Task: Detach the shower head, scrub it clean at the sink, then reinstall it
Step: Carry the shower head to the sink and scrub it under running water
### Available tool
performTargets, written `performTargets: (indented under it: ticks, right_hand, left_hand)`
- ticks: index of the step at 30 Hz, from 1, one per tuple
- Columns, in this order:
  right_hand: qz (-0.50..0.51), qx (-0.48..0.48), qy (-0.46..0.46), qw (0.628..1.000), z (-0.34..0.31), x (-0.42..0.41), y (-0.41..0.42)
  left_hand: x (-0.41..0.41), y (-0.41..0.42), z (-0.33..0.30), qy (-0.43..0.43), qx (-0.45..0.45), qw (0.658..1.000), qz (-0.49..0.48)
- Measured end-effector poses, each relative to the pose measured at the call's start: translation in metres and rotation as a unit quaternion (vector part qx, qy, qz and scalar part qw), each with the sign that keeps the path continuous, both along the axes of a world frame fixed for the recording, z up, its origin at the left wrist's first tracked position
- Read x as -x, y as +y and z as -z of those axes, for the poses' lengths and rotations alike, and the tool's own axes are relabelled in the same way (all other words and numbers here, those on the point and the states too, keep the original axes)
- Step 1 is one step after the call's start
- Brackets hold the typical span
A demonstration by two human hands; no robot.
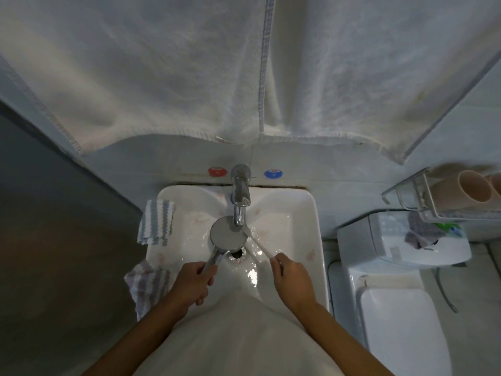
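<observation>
Shower head point(228, 234) under faucet point(239, 196); left fingers point(208, 280) grip handle, right fingers point(278, 263) pinch toothbrush point(259, 244).

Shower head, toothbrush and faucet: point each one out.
shower head point(227, 232), head view, middle of its round face.
toothbrush point(259, 245), head view, midway along its white handle.
faucet point(240, 192), head view, top of the chrome spout.

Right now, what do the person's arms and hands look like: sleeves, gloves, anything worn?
Both forearms are bare up to the frame edge, with no sleeves in view. The left hand and right hand wear no gloves. No watch, ring or band is visible on wrists or fingers.
</observation>
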State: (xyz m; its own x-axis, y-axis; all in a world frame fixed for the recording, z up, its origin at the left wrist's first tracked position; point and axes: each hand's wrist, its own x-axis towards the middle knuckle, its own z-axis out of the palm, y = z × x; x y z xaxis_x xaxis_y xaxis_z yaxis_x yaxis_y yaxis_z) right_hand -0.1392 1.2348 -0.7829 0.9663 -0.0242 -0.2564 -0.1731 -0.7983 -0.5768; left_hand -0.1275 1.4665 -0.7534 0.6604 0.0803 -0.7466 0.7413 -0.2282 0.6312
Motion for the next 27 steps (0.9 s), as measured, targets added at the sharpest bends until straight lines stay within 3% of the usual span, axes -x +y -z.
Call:
performTargets:
  ticks: [4,7,10,16,27]
  right_hand:
    - [-0.059,-0.014,0.022,0.998,0.001,0.007,-0.001]
    - [-0.002,-0.026,0.025,0.999,0.004,0.011,-0.009]
    - [0.064,0.064,0.044,0.995,0.014,0.013,-0.018]
    - [0.011,0.208,0.202,0.957,0.045,0.006,-0.02]
    - [-0.029,0.251,0.317,0.914,0.072,-0.013,-0.013]
  left_hand:
    - [0.001,0.002,0.002,0.006,0.01,1.0,-0.017]
    - [0.003,0.003,0.003,0.011,0.013,1.0,-0.023]
    - [0.005,0.004,0.004,0.017,0.018,0.999,-0.031]
    - [0.006,0.005,0.003,0.027,0.008,0.999,-0.028]
    - [0.009,0.006,-0.012,0.017,0.005,1.0,-0.013]
